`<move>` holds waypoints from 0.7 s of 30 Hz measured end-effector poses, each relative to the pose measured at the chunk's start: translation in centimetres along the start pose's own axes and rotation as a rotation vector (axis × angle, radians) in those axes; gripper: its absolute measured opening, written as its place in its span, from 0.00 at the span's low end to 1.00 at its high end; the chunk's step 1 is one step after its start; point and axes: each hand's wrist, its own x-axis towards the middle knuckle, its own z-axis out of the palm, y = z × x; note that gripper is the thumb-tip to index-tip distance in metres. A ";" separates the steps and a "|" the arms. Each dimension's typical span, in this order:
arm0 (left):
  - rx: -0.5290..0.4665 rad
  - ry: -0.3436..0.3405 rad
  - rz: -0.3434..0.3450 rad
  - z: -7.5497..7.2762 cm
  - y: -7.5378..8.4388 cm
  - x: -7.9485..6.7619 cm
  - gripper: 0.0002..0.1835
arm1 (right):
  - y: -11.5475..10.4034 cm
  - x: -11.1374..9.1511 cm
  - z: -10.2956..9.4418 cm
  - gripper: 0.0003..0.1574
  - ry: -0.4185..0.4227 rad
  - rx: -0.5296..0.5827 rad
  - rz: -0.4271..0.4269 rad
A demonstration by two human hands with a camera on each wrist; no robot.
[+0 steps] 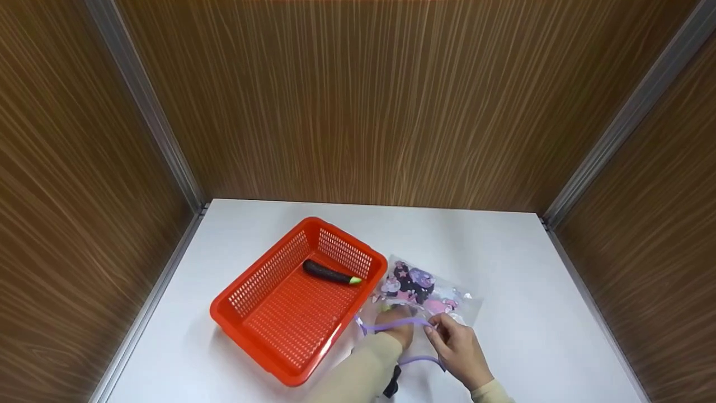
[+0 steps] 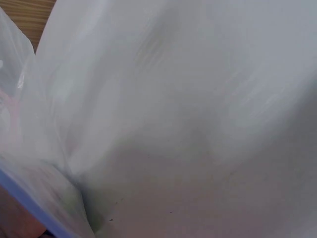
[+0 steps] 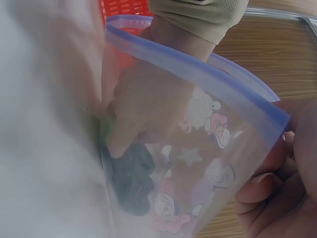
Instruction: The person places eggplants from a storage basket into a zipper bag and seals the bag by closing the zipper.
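Observation:
A clear zip bag (image 1: 456, 305) with pink and purple cartoon prints lies beside the basket, its purple-edged mouth spread toward me. My left hand (image 1: 396, 324) is inside the bag, seen through the plastic in the right wrist view. There its fingers grip a dark vegetable (image 3: 131, 181) with a green end, blurred by the film. My right hand (image 1: 458, 347) pinches the bag's purple rim (image 3: 198, 67) at its right corner between thumb and fingers. In the left wrist view, cloudy plastic (image 2: 173, 99) covers most of the picture.
A red plastic basket (image 1: 228, 326) with perforated walls stands slanted to the left of the bag. An eggplant (image 1: 330, 273) with a bright green tip lies in it. Wood-grain panels (image 1: 358, 101) enclose the white table (image 1: 447, 229) at the back and sides.

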 end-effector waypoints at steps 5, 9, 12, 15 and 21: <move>-0.101 0.047 0.116 0.5 0.0 0.7 0.45 | -0.1 -0.1 0.0 0.08 0.007 0.002 -0.013; -0.053 0.040 0.218 0.4 -0.2 1.1 0.39 | -0.2 -0.1 -0.1 0.08 0.007 0.005 -0.023; -0.018 0.031 0.257 0.3 -0.4 1.2 0.32 | -0.2 -0.1 -0.1 0.07 0.001 0.002 -0.022; -0.024 0.016 0.242 0.3 -0.7 1.3 0.32 | -0.2 0.0 -0.1 0.07 -0.001 -0.002 -0.016; -0.016 0.070 0.307 0.2 -0.8 1.3 0.36 | -0.2 0.0 -0.2 0.07 0.003 -0.002 -0.019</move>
